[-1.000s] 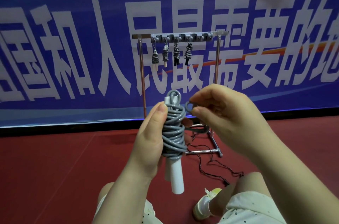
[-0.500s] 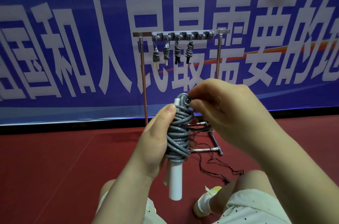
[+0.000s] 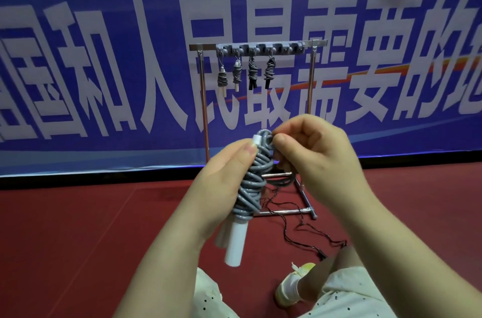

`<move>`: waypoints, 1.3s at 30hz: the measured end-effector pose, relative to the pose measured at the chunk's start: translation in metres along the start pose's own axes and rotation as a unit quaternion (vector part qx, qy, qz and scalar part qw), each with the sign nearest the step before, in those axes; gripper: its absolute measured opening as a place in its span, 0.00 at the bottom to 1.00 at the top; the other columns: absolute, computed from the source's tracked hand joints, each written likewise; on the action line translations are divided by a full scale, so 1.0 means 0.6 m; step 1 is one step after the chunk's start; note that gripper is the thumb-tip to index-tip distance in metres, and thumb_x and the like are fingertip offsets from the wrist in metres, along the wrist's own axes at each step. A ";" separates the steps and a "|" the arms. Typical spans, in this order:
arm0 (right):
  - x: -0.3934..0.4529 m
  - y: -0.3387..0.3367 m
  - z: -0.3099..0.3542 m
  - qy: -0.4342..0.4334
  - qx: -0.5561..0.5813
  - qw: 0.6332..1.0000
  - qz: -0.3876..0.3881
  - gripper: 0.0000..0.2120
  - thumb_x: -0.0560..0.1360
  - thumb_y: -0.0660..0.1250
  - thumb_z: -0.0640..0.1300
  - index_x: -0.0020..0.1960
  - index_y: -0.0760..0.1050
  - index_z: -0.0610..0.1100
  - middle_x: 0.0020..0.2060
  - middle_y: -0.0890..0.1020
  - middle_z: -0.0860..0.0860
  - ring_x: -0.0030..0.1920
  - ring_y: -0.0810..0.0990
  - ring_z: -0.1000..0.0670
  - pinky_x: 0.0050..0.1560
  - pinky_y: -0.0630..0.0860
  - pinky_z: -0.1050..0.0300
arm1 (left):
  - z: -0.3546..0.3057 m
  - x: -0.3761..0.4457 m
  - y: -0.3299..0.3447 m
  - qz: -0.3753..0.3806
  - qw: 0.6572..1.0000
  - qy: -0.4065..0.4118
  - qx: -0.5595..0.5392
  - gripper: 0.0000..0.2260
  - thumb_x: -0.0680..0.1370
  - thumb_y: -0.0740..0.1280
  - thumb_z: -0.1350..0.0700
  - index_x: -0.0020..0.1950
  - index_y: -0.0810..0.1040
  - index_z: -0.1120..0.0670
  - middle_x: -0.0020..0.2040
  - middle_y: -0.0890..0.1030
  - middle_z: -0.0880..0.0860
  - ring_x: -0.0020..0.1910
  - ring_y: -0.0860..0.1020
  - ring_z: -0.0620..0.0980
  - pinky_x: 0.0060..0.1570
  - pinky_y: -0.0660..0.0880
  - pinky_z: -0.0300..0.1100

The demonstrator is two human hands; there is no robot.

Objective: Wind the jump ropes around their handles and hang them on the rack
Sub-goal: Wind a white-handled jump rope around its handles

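Observation:
A grey jump rope (image 3: 251,183) is wound thickly around its white handles (image 3: 236,246), held upright in front of me. My left hand (image 3: 221,182) grips the bundle, thumb pressed near the top. My right hand (image 3: 317,153) pinches the rope's loop end at the top of the handles. Behind stands the metal rack (image 3: 311,88) with a grey hook bar (image 3: 260,48); several wound ropes (image 3: 251,71) hang from it, two with pale handles, two with black.
A thin black rope (image 3: 300,233) lies loose on the red floor by the rack's base (image 3: 284,211). A blue banner (image 3: 104,57) covers the wall behind. My knees and a shoe (image 3: 294,282) are at the bottom.
My right hand has moved left and brought the rope's loop end against the top of the bundle. The bundle has tilted slightly.

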State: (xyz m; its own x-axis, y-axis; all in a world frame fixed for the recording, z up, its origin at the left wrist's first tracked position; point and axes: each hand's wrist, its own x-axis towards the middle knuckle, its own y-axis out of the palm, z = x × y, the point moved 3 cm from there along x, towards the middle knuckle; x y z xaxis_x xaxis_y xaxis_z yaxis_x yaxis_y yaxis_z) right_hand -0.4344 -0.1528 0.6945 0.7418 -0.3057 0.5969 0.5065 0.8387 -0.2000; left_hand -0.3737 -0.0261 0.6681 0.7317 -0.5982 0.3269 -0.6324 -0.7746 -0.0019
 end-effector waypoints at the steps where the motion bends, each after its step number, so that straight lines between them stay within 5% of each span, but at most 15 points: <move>1: 0.000 0.005 -0.006 0.006 0.011 1.000 -0.016 0.07 0.74 0.67 0.37 0.40 0.77 0.48 0.32 0.82 0.55 0.32 0.79 0.57 0.34 0.75 0.62 | 0.005 0.003 0.000 -0.012 1.000 -0.002 0.006 0.11 0.74 0.62 0.43 0.47 0.82 0.44 0.40 0.81 0.49 0.38 0.78 0.45 0.40 0.76 0.40; 5: -0.007 0.026 -0.021 -0.010 -0.010 0.999 -0.047 0.10 0.75 0.67 0.37 0.38 0.76 0.50 0.34 0.81 0.55 0.35 0.78 0.58 0.36 0.75 0.64 | 0.027 0.010 0.014 -0.021 0.995 -0.041 -0.090 0.11 0.75 0.62 0.48 0.48 0.81 0.52 0.44 0.78 0.57 0.43 0.76 0.54 0.46 0.75 0.52; 8: -0.007 0.037 -0.022 -0.051 -0.070 0.995 -0.055 0.08 0.75 0.66 0.42 0.38 0.75 0.52 0.34 0.80 0.55 0.38 0.79 0.56 0.40 0.75 0.62 | 0.032 0.012 0.028 -0.035 0.975 -0.068 -0.208 0.15 0.71 0.62 0.46 0.43 0.83 0.55 0.43 0.82 0.58 0.41 0.81 0.53 0.41 0.79 0.46; 10: -0.005 0.036 -0.017 -0.086 -0.119 0.988 -0.050 0.04 0.74 0.65 0.44 0.41 0.77 0.50 0.36 0.77 0.57 0.40 0.76 0.58 0.41 0.70 0.69 | 0.032 0.011 0.031 -0.034 0.968 -0.072 -0.237 0.18 0.70 0.60 0.44 0.41 0.84 0.54 0.44 0.83 0.58 0.40 0.82 0.51 0.39 0.81 0.45; 17: -0.014 0.017 0.000 -0.037 -0.108 0.988 0.105 0.11 0.75 0.68 0.37 0.55 0.81 0.45 0.46 0.79 0.51 0.42 0.78 0.57 0.42 0.75 0.69 | 0.023 0.005 0.022 -0.008 0.966 -0.115 -0.231 0.18 0.68 0.60 0.44 0.45 0.80 0.57 0.37 0.82 0.56 0.31 0.80 0.50 0.25 0.76 0.41; 26: -0.013 0.016 0.005 -0.002 -0.030 0.999 0.037 0.16 0.74 0.68 0.34 0.40 0.79 0.56 0.37 0.84 0.53 0.37 0.83 0.53 0.41 0.80 0.59 | 0.031 0.005 0.024 -0.052 0.958 -0.154 -0.238 0.18 0.74 0.60 0.44 0.38 0.79 0.56 0.32 0.77 0.57 0.26 0.75 0.51 0.22 0.72 0.38; 29: -0.017 0.018 0.003 0.005 -0.010 1.000 0.023 0.15 0.74 0.68 0.34 0.39 0.79 0.54 0.36 0.84 0.54 0.36 0.83 0.53 0.38 0.80 0.61 | 0.031 0.005 0.023 -0.056 0.958 -0.161 -0.230 0.15 0.65 0.64 0.44 0.38 0.79 0.55 0.31 0.77 0.56 0.27 0.75 0.51 0.23 0.72 0.37; 39: -0.031 0.025 -0.012 0.041 0.149 0.988 -0.022 0.11 0.72 0.69 0.31 0.38 0.80 0.45 0.31 0.83 0.51 0.33 0.80 0.55 0.36 0.77 0.64 | 0.021 -0.001 0.026 -0.032 0.975 -0.109 -0.190 0.09 0.62 0.68 0.47 0.30 0.82 0.52 0.29 0.78 0.53 0.26 0.76 0.47 0.25 0.73 0.38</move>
State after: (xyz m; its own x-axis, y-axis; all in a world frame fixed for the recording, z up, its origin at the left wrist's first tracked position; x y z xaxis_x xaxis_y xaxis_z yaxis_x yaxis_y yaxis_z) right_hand -0.4373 -0.1380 0.6746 0.7614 -0.3699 0.5324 0.3959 0.9156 0.0699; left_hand -0.3806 -0.0404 0.6559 0.7834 -0.6126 0.1051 -0.6015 -0.7046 0.3764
